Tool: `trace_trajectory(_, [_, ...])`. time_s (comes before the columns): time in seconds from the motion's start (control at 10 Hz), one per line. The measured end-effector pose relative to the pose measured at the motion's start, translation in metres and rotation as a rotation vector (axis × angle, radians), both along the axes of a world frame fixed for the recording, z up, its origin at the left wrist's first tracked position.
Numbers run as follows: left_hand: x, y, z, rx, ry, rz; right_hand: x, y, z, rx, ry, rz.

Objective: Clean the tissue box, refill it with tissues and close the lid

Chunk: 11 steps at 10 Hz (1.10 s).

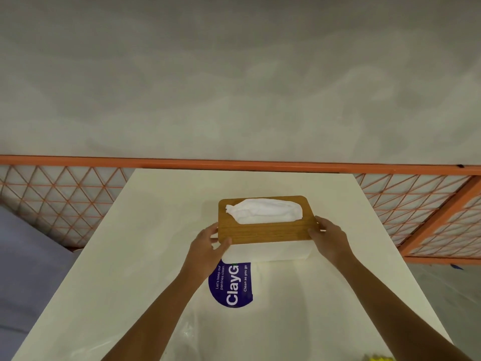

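Fingers (212,228) of the left hand (207,247) are curling round the left end of the wooden lid (265,231), with the thumb lying on top of its near left corner. The right hand (330,239) is gripping the opposite end in much the same way, its fingers wrapping the right edge and its thumb pressing on the top face. Each hand is pinching the lid between thumb and fingers.

The lid is sitting on the white tissue box (268,252) and looking level; whether it is fully seated I cannot tell. White tissue (265,211) is bulging up through the long slot in the lid.

The box is standing on the white counter (125,256), in its far half and about midway across. Just in front of the box, at its near left corner, a clear plastic wrapper (231,285) with a purple ClayGo label is lying flat between the forearms. A small yellow thing (377,358) is showing at the bottom right edge, too cut off to identify. An orange mesh railing (52,194) is running behind the counter.
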<state>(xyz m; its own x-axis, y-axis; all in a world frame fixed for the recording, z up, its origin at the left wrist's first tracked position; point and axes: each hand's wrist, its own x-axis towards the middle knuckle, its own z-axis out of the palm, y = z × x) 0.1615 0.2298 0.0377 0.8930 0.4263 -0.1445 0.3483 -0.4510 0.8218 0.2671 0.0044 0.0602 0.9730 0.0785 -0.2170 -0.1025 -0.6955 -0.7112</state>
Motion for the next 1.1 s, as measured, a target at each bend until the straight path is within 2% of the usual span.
trace_trajectory(0.2, [0.01,0.005,0.002,-0.088,-0.011,0.015,0.0,0.009,-0.007,0.026,-0.041,-0.041])
trace_trajectory(0.4, [0.038,0.033,0.001,-0.099,-0.041,0.151,0.02,0.038,-0.013,0.062,-0.052,0.024])
trace_trajectory(0.8, [0.095,0.062,0.002,0.028,0.029,0.125,0.073,0.073,-0.015,0.013,-0.094,0.069])
trace_trajectory(1.0, [0.089,0.059,0.005,0.083,0.137,0.141,0.067,0.069,-0.005,0.058,-0.055,0.036])
trace_trajectory(1.1, [0.063,0.048,0.005,0.113,0.121,0.156,0.044,0.061,-0.005,0.044,-0.121,0.019])
